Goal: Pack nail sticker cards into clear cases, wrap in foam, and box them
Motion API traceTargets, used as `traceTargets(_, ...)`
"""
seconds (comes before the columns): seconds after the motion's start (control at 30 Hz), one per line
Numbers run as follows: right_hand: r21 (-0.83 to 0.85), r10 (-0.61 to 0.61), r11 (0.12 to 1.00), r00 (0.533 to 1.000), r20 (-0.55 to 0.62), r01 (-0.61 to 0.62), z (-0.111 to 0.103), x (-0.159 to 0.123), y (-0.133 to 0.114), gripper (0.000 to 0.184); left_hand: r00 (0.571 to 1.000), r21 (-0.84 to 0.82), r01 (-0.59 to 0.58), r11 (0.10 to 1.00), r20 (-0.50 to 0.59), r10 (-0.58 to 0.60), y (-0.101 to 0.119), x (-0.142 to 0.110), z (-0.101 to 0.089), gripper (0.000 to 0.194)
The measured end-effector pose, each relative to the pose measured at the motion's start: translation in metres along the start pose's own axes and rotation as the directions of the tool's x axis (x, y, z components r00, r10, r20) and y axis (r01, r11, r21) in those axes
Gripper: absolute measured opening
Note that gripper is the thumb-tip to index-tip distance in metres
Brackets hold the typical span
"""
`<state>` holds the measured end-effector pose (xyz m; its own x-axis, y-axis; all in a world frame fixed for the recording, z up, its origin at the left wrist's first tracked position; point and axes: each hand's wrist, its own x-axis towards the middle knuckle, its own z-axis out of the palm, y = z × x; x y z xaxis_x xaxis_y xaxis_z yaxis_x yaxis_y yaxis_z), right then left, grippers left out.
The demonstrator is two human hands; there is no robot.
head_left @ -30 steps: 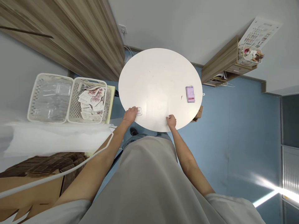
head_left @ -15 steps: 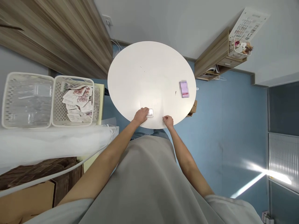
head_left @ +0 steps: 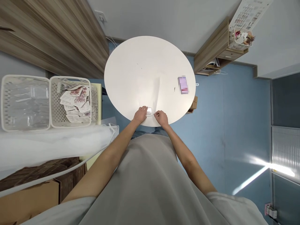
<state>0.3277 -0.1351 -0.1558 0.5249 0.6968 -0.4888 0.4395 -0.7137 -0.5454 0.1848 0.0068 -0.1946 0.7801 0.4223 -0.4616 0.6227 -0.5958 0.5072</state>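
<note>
Near the front edge of the round white table (head_left: 131, 72) lies a small, flat, clear case (head_left: 149, 112) with rounded corners. Its contents are too small to tell. My left hand (head_left: 140, 115) grips the left side of this case, with the fingertips over its edge. Just right of the case, my right hand (head_left: 161, 118) is closed in a pinch, thumb and forefinger together. Whatever sits between those fingertips is too small to name. A narrow gap separates the right fingertips from the case.
A blurred purple pack (head_left: 183, 84) lies at the table's right side, with small dark specks about. To the left stand a white basket of printed packets (head_left: 76, 103) and another basket of clear plastic boxes (head_left: 25, 103). A wooden cabinet (head_left: 212, 50) is at back right.
My right hand has moved left, close to the case, still pinched. The left hand stays on the case. The whole view has shifted slightly.
</note>
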Motion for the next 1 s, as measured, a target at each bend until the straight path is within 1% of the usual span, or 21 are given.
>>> traceTargets(0.07,-0.045,-0.059,0.997,0.997,0.042,0.061,0.006,0.000,-0.012,0.017,0.995,-0.111,0.070,0.991,-0.068,-0.077,-0.002,-0.003,0.001,0.072)
traceTargets(0.1,-0.067,-0.082,0.994,0.995,0.062,0.086,0.010,0.001,-0.017,0.018,0.984,-0.180,0.121,0.976,-0.112,-0.142,-0.003,-0.006,0.002,0.068)
traceTargets(0.17,-0.109,-0.114,0.986,0.988,0.103,0.125,0.018,0.002,-0.027,0.019,0.942,-0.320,0.224,0.920,-0.169,-0.289,-0.005,-0.011,0.004,0.056)
traceTargets(0.23,-0.150,-0.125,0.978,0.982,0.143,0.147,0.027,0.005,-0.035,0.020,0.908,-0.437,0.287,0.852,-0.158,-0.387,-0.006,-0.015,0.005,0.045)
traceTargets(0.27,-0.170,-0.127,0.973,0.978,0.163,0.155,0.031,0.007,-0.038,0.021,0.901,-0.480,0.300,0.824,-0.141,-0.410,-0.006,-0.017,0.006,0.042)
traceTargets(0.33,-0.207,-0.129,0.963,0.971,0.203,0.171,0.038,0.010,-0.043,0.023,0.890,-0.537,0.317,0.782,-0.117,-0.441,-0.006,-0.019,0.009,0.042)
traceTargets(0.4,-0.234,-0.133,0.954,0.963,0.234,0.189,0.045,0.013,-0.046,0.026,0.862,-0.561,0.365,0.744,-0.099,-0.497,-0.004,-0.019,0.011,0.041)
traceTargets(0.47,-0.244,-0.142,0.948,0.957,0.253,0.205,0.049,0.014,-0.047,0.032,0.823,-0.557,0.438,0.706,-0.066,-0.564,-0.004,-0.017,0.014,0.033)
traceTargets(0.53,-0.229,-0.147,0.951,0.956,0.255,0.208,0.051,0.015,-0.046,0.034,0.799,-0.537,0.491,0.686,-0.037,-0.601,-0.005,-0.014,0.016,0.026)
traceTargets(0.57,-0.215,-0.141,0.957,0.959,0.246,0.196,0.050,0.016,-0.044,0.032,0.793,-0.525,0.505,0.685,-0.033,-0.609,-0.006,-0.013,0.016,0.024)
traceTargets(0.63,-0.184,-0.096,0.974,0.974,0.205,0.135,0.048,0.018,-0.039,0.026,0.789,-0.503,0.516,0.693,-0.036,-0.613,-0.009,-0.011,0.017,0.023)
traceTargets(0.7,-0.152,-0.017,0.988,0.990,0.139,0.038,0.043,0.021,-0.033,0.022,0.788,-0.483,0.521,0.704,-0.044,-0.614,-0.011,-0.010,0.018,0.024)
traceTargets(0.8,-0.112,0.103,0.989,0.992,0.068,-0.095,0.036,0.028,-0.024,0.023,0.791,-0.464,0.524,0.714,-0.046,-0.610,-0.013,-0.010,0.018,0.024)
traceTargets(0.9,-0.087,0.184,0.980,0.981,0.068,-0.177,0.035,0.035,-0.019,0.027,0.786,-0.442,0.539,0.717,-0.040,-0.616,-0.013,-0.009,0.018,0.022)
traceTargets(1.0,-0.069,0.226,0.973,0.969,0.100,-0.220,0.038,0.039,-0.016,0.027,0.775,-0.415,0.565,0.714,-0.030,-0.631,-0.011,-0.009,0.019,0.019)
